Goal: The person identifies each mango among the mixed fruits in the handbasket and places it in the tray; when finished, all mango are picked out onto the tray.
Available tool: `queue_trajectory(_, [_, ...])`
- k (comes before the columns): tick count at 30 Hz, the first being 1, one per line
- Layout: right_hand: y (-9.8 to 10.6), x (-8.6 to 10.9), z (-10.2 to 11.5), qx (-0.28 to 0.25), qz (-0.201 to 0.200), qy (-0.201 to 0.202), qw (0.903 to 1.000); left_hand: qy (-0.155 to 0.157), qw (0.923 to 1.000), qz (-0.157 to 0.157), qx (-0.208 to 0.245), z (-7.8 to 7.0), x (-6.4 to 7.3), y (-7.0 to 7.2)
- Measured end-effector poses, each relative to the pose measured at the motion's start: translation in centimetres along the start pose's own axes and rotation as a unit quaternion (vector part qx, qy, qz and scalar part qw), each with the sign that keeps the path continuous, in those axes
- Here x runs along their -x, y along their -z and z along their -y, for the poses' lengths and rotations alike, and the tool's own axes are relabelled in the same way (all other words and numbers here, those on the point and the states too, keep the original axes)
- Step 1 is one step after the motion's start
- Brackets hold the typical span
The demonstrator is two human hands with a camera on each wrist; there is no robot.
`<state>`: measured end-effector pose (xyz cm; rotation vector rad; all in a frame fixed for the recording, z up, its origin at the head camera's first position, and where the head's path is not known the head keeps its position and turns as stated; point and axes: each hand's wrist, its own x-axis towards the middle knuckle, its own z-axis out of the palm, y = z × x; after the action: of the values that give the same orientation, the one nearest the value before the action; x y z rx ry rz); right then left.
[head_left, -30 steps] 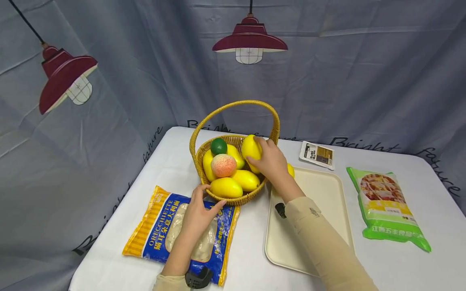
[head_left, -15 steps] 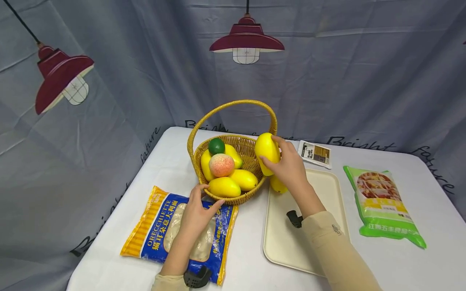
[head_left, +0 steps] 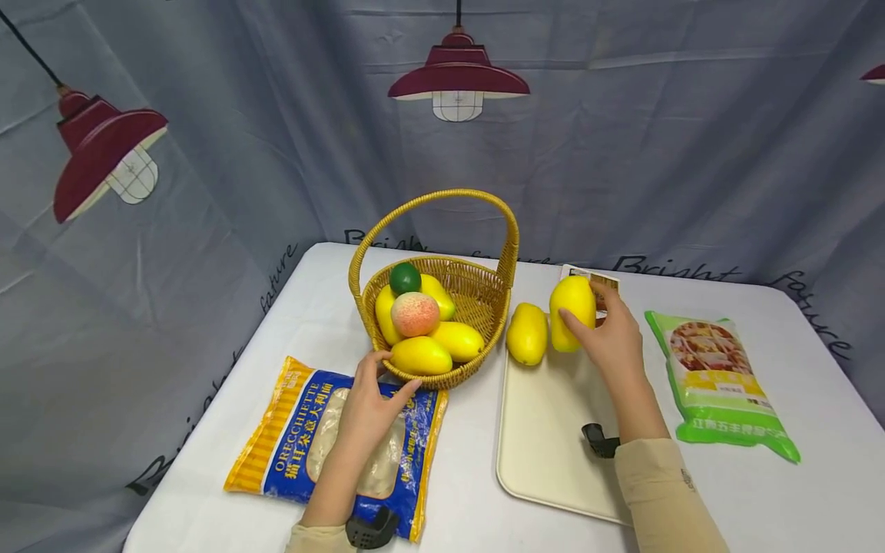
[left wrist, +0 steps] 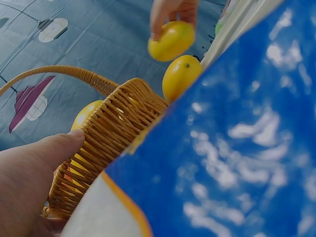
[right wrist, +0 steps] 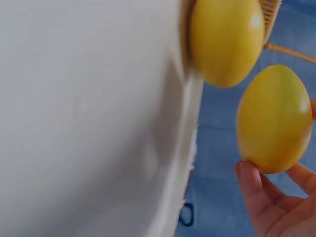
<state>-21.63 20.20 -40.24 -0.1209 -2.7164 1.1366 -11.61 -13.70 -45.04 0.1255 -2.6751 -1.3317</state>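
Yellow mango (head_left: 572, 307), in the right hand (head_left: 618, 338). Pinched it between thumb and fingers, opened only to its girth, above the twelve o'clock end of the cream tray (head_left: 546, 445). Rested the left hand (head_left: 365, 418), spread wide, against the seven o'clock side of the wicker basket (head_left: 499, 292). Could have dropped it through too light a pinch on smooth skin, or knocked a second mango (head_left: 528, 335) off the tray's eleven o'clock corner by drifting toward nine o'clock. Counted six mangoes: one held, one cornered, four mangoes (head_left: 422, 356) in the basket; and one each of peach (head_left: 415, 314), dark green fruit (head_left: 405, 278), basket, tray, orecchiette bag (head_left: 293, 438), green food bag (head_left: 722, 384) and half-hidden packet (head_left: 604, 276).
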Motion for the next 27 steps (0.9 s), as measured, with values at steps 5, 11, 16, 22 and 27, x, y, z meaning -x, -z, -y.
queue_trajectory(5, [-0.2, 0.2, -2.1, 0.02, 0.06, -0.063, 0.996, -0.003, 1.0, -0.002, -0.004, -0.1, 0.0, 0.1])
queue_trajectory(11, [-0.8, 0.2, -3.3, 0.019, 0.096, -0.096, 0.9905, -0.005, 1.0, -0.003, -0.005, -0.1, 0.0, 0.1])
queue_trajectory(16, [-1.0, 0.0, -3.3, 0.017, 0.106, -0.103, 0.9888, -0.008, 0.9999, -0.006, -0.006, 0.0, 0.1, 0.1])
queue_trajectory(22, [-1.3, -0.2, -3.2, 0.014, 0.116, -0.113, 0.9866, -0.002, 1.0, -0.002, -0.003, 0.0, 0.0, 0.1])
queue_trajectory(27, [-1.6, -0.4, -3.2, 0.017, 0.119, -0.116, 0.986, -0.002, 1.0, 0.0, -0.003, 0.0, 0.0, 0.1])
